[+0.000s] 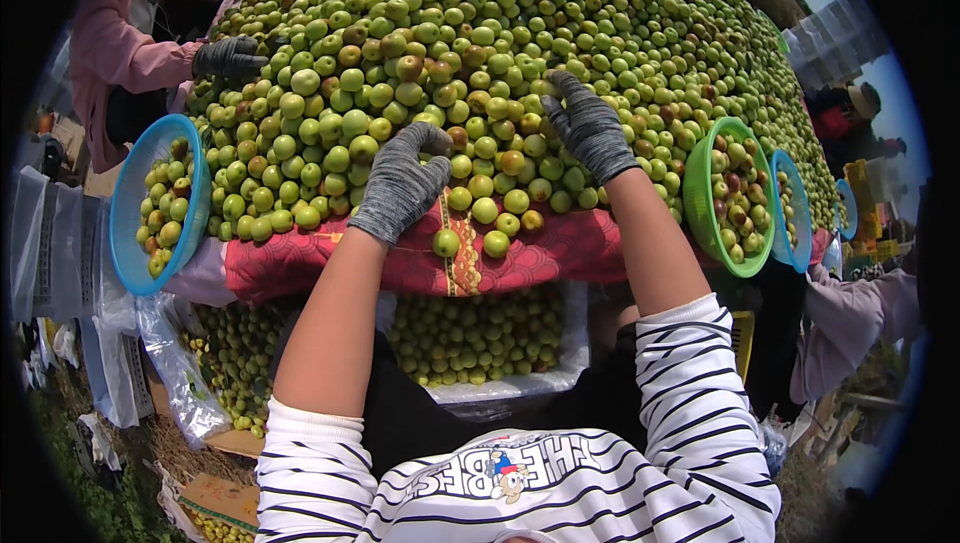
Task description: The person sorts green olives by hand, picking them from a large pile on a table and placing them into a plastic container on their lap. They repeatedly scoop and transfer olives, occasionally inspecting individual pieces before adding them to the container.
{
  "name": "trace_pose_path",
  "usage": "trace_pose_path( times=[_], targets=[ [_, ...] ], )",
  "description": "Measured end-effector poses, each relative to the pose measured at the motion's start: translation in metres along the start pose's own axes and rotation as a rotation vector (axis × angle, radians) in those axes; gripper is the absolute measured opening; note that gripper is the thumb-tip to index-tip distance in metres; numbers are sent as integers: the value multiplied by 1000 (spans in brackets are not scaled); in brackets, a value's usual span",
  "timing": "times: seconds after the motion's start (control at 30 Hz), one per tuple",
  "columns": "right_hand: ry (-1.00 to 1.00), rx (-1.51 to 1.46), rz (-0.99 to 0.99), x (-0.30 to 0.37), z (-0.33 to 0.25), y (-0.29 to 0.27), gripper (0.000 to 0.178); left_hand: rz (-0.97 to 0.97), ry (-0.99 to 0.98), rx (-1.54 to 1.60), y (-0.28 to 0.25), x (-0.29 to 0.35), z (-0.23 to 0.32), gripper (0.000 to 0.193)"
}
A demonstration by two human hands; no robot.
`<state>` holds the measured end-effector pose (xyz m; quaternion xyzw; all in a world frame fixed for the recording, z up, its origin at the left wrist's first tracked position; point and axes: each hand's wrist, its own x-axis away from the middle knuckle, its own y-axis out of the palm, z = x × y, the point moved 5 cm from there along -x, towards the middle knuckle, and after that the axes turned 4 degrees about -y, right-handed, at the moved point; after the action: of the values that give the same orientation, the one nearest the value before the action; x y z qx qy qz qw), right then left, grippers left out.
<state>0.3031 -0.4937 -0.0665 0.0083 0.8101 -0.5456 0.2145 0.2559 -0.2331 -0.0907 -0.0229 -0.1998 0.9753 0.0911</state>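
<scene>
A big heap of small round green fruits, some blushed reddish brown, fills the table in front of me. My left hand, in a grey knit glove, rests at the near slope of the heap. Its fingers are half curled, with a gap to the thumb and no fruit visible between them. Farther up and to the right, my right hand, gloved alike, lies over the fruits with fingers reaching forward and thumb apart. Nothing shows in its grip, though its palm side is hidden. Loose fruits lie on the red patterned cloth between my forearms.
A blue basket of fruits stands left; a green basket and a blue one stand right. Below the table edge sits a plastic-lined crate of fruits. A person's gloved hand touches the heap at left.
</scene>
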Motion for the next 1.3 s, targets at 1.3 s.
trace_pose_path(
  times=[1.3],
  targets=[
    [188,29,-255,62,-104,7,32,-250,-476,954,-34,72,1,49]
  ],
)
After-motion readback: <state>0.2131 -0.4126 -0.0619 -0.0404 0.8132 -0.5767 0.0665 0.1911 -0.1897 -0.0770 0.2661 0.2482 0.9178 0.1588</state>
